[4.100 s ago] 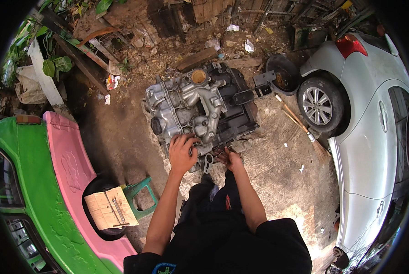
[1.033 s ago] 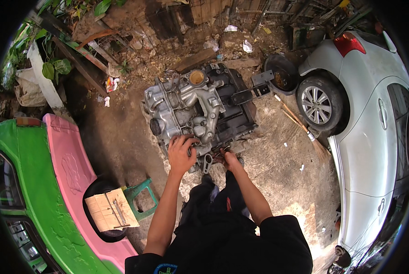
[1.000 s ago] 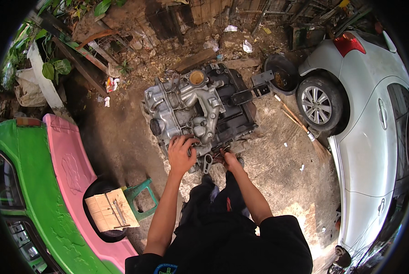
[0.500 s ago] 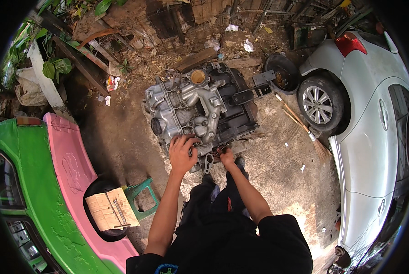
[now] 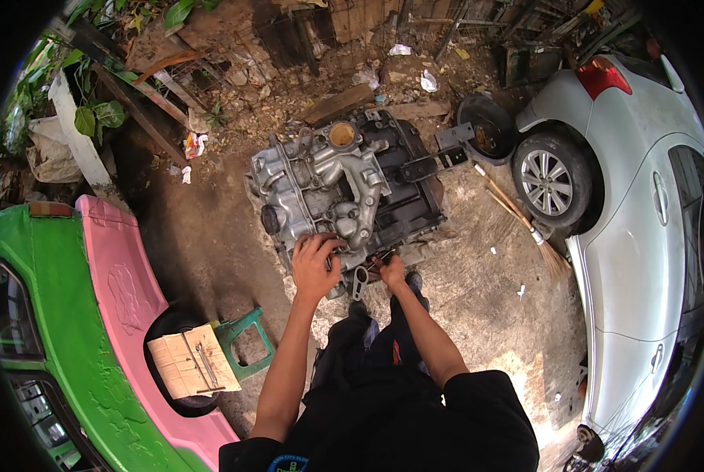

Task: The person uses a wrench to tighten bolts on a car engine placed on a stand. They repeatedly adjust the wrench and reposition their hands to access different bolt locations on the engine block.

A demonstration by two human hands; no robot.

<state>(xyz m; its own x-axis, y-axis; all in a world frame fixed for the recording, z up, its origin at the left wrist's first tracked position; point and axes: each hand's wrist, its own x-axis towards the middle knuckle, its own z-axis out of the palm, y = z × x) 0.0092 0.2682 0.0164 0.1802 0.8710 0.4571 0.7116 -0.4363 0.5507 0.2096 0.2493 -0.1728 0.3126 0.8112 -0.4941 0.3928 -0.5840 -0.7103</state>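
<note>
A silver and black car engine [image 5: 352, 189] lies on the ground in front of me. On its near left edge rests my left hand [image 5: 316, 266], with fingers apart and bent over the metal. My right hand [image 5: 392, 273] is at the near side of the engine, its fingers closed around something small, dark and reddish that I cannot make out. Between the hands a grey metal bracket [image 5: 360, 283] with a long slot sticks out from the engine toward me.
At left, a green and pink car body [image 5: 120, 267] stands beside a green plastic stool [image 5: 249, 342] and a tire bearing cardboard [image 5: 179, 362] with metal tools. A silver car [image 5: 627, 212], a broom [image 5: 536, 236] and a black basin [image 5: 481, 118] are at right.
Both hands stay at the same places on the engine. The fingers of my right hand have shifted slightly, and my left hand has moved a touch to the right.
</note>
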